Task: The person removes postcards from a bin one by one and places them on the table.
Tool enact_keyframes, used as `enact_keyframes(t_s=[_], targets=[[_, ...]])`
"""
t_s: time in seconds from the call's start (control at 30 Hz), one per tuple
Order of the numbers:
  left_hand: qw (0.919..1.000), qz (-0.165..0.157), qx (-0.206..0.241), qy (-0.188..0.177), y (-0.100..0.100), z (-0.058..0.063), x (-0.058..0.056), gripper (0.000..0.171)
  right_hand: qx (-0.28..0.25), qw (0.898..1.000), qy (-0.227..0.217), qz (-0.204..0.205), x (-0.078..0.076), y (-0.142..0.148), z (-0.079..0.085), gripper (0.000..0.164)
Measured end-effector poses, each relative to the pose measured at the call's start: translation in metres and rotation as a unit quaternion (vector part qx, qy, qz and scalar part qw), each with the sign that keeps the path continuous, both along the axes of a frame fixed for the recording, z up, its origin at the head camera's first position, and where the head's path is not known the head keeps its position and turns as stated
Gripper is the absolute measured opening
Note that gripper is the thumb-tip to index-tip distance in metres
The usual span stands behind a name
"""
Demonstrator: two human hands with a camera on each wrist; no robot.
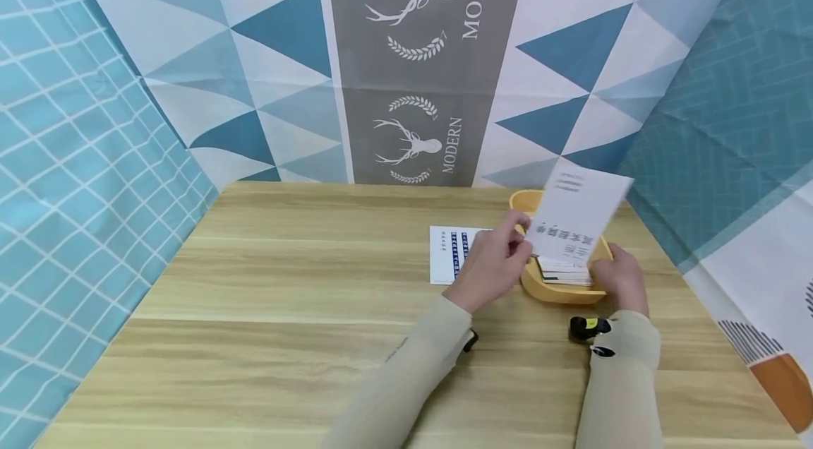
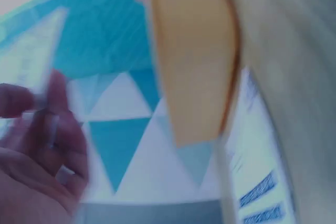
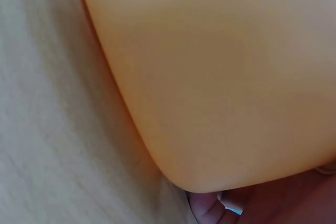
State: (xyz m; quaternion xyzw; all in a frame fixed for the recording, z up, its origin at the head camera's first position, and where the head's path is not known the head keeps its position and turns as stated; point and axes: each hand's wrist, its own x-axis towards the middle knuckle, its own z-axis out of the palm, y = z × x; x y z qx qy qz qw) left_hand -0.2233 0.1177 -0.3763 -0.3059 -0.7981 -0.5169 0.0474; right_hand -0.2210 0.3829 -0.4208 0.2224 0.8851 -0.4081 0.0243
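Note:
My left hand (image 1: pixel 494 262) pinches a white printed card (image 1: pixel 581 205) by its lower left corner and holds it up, tilted, over a yellow plastic bin (image 1: pixel 562 294). In the left wrist view the card (image 2: pixel 39 45) is blurred between thumb and fingers. Inside the bin lies a stack of white cards (image 1: pixel 565 272), partly covered by the raised one. At the bin's right side, my right hand (image 1: pixel 622 279) grips the wall; the right wrist view shows the bin's outer side (image 3: pixel 210 87) with fingertips (image 3: pixel 202 203) by its lower edge.
A white card with blue print bands (image 1: pixel 442 255) lies flat on the wooden table (image 1: pixel 286 294), left of the bin and partly behind my left hand. Patterned cloth (image 1: pixel 279 46) hangs behind the table, with blue checked cloth (image 1: pixel 76 188) at the left.

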Motion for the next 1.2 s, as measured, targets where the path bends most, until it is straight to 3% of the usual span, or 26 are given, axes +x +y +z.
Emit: enact_keyframes(t_s=[0.13,0.27,0.47,0.53,0.63,0.77,0.9,1.03,1.2], targets=[[0.9949,0.041,-0.077,-0.052,-0.03,0.01,0.0,0.012,-0.006,1.0,-0.011,-0.011,-0.003,0.001,-0.004,0.073],[0.9904,0.062,-0.104,-0.067,-0.064,0.018,-0.01,0.006,-0.016,1.0,-0.013,-0.018,-0.005,0.001,-0.004,0.074],[0.9858,0.123,-0.09,-0.07,-0.114,0.023,-0.029,0.004,-0.021,0.999,-0.024,-0.018,-0.004,0.002,-0.003,0.074],[0.9864,0.127,-0.066,-0.08,-0.127,0.027,-0.032,0.006,-0.016,0.999,-0.027,-0.016,-0.003,0.002,-0.003,0.073],[0.988,0.121,-0.019,-0.094,-0.143,0.035,-0.032,0.022,-0.009,1.0,-0.023,-0.012,-0.002,0.002,-0.002,0.072],[0.9877,0.113,0.015,-0.107,-0.156,0.041,-0.032,0.061,-0.002,1.0,-0.017,-0.009,-0.002,0.002,-0.001,0.071],[0.9858,0.115,-0.007,-0.122,-0.16,0.038,-0.037,0.09,-0.011,1.0,-0.024,-0.014,-0.001,0.004,0.0,0.073],[0.9851,0.108,-0.035,-0.129,-0.161,0.031,-0.041,0.096,-0.016,0.999,-0.028,-0.013,0.001,0.004,-0.002,0.073],[0.9868,0.099,-0.024,-0.126,-0.164,0.029,-0.041,0.095,-0.012,1.0,-0.022,-0.006,0.0,0.002,-0.001,0.07]])
